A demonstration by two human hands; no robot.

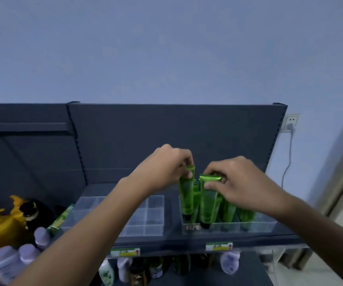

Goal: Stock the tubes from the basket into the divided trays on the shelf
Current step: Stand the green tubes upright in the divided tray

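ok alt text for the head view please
The left hand pinches the top of the left green tube and the right hand the right green tube, both upright in a clear divided tray on a dark shelf, beside more tubes. A second divided tray sits to its left.

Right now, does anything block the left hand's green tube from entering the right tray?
Nothing visible does. The left tube has its cap end inside the divided tray, beside the right tube in the right hand.

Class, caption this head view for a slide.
Left hand pinches a green tube, right hand a second tube, in the clear tray on the shelf.
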